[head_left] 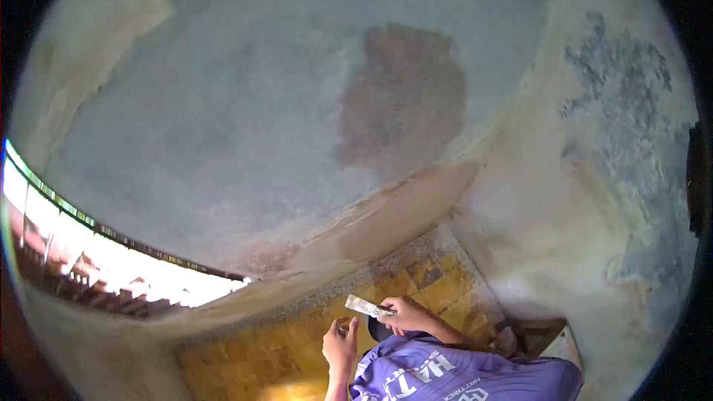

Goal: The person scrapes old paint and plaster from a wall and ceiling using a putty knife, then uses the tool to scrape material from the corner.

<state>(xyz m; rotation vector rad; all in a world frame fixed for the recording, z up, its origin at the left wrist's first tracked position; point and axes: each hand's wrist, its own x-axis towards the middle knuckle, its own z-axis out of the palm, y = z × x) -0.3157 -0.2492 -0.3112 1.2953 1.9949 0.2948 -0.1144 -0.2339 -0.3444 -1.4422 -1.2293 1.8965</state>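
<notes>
My right hand (405,315) is wrapped round the handle end of a putty knife (365,305). Its flat blade points left and is smeared with pale and dark material. Left of the blade, my left hand (340,342) is raised with its fingers bent and a gap between thumb and fingertips; nothing shows in it. A dark rounded shape (379,329) lies just below the blade and my right hand, partly covered by them. The purple shirt (445,371) I wear fills the bottom of the view.
A grey-blue wall (245,126) with a dark brownish patch (405,96) rises in front. A bright slatted opening (126,263) is at left. Yellow tiles (290,345) cover the floor. A stained wall (549,200) stands at right, with a box-like container (561,347) by its foot.
</notes>
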